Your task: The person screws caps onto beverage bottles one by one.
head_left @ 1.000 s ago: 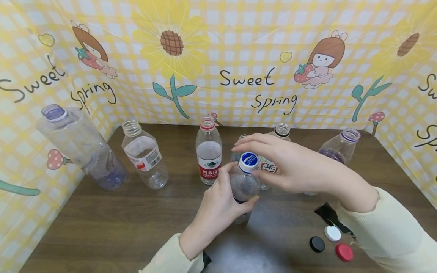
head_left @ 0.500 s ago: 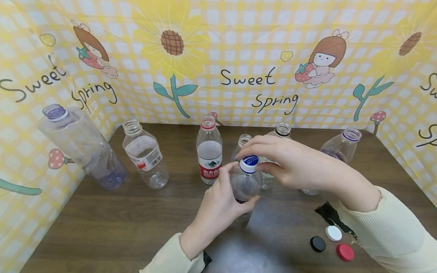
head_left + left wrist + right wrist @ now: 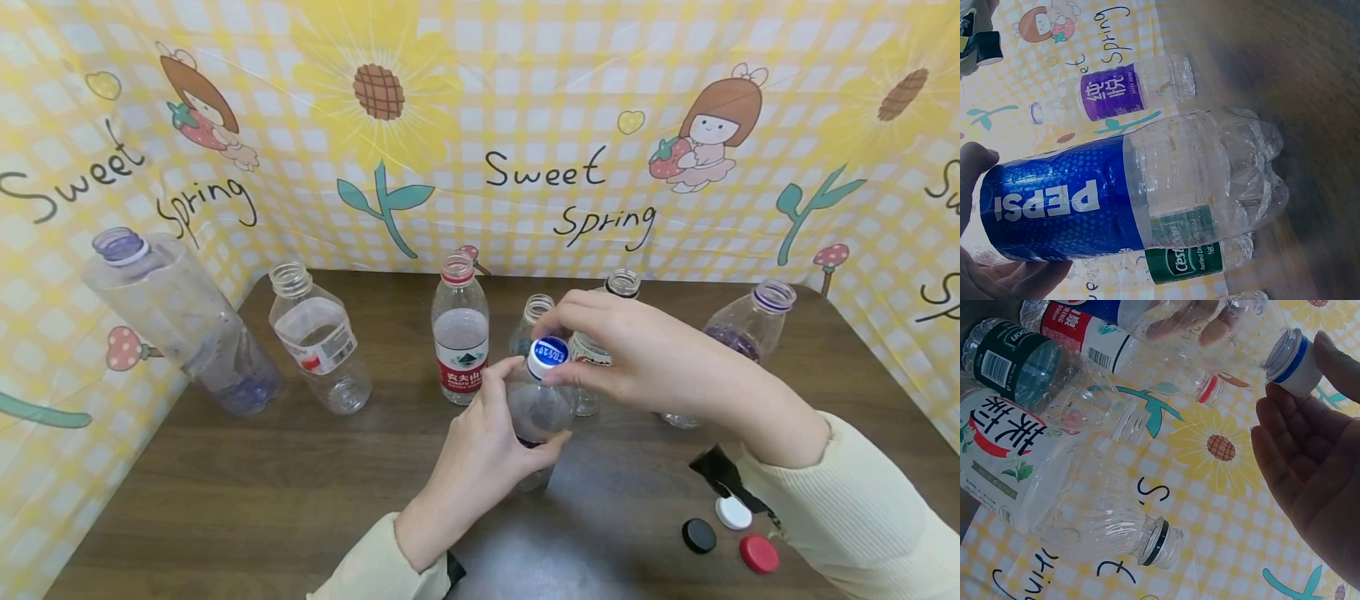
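In the head view my left hand (image 3: 483,454) grips a clear plastic bottle (image 3: 538,408) round its upper body. The left wrist view shows its blue Pepsi label (image 3: 1054,200); the lower part looks transparent. On the bottle's neck sits a white cap (image 3: 549,355) with a blue printed top. Thumb and fingers of my right hand (image 3: 637,354) pinch this cap from the sides. Seen from the right wrist, a blue ring (image 3: 1293,359) circles the neck beside the cap, with the thumb (image 3: 1335,359) on one side and curled fingertips on the other.
Uncapped bottles stand behind: a large purplish one (image 3: 180,317), a clear one (image 3: 318,342), a red-labelled one (image 3: 460,358), a green-labelled one (image 3: 1185,259), a black-ringed one (image 3: 1085,487) and a purple-labelled one (image 3: 1110,92). Black (image 3: 699,536), white (image 3: 733,513) and red (image 3: 760,554) caps lie at right.
My right hand's fingers have shifted round the cap, and the print on its top has turned. The left hand and bottle stay in nearly the same place.
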`<state>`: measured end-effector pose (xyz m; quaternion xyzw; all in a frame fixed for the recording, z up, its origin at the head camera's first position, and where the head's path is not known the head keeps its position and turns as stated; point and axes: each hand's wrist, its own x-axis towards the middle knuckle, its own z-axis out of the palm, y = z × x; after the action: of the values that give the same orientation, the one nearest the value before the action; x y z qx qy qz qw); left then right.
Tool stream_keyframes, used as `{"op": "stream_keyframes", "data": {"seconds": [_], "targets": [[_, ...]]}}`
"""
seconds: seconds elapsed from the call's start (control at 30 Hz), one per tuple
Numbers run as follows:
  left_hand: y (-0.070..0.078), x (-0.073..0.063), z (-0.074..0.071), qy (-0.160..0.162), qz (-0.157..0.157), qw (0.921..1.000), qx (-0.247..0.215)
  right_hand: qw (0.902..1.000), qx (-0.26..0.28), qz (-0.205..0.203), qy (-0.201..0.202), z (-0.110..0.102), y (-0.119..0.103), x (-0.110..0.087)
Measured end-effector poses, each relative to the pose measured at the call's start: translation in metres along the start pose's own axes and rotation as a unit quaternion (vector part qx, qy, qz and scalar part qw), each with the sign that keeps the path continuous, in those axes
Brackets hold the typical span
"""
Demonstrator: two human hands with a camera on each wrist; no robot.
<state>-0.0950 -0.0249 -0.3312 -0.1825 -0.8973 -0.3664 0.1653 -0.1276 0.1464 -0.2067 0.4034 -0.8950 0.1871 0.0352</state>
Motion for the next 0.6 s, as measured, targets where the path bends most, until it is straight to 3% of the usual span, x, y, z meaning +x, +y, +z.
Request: {"op": "stream_keyframes", "data": {"seconds": [0.27, 0.6], "targets": [[-0.0004, 0.0002, 0.0007, -0.004, -0.005, 1.0000, 0.000, 0.9995, -0.011, 0.030, -0.004, -0.0009, -0.0027, 0.0012], [-0.0003, 0.0003, 0.0011, 0.007, -0.001, 1.0000, 0.005, 0.9986, -0.001, -0.050, -0.014, -0.0043, 0.0059, -0.0052]]}}
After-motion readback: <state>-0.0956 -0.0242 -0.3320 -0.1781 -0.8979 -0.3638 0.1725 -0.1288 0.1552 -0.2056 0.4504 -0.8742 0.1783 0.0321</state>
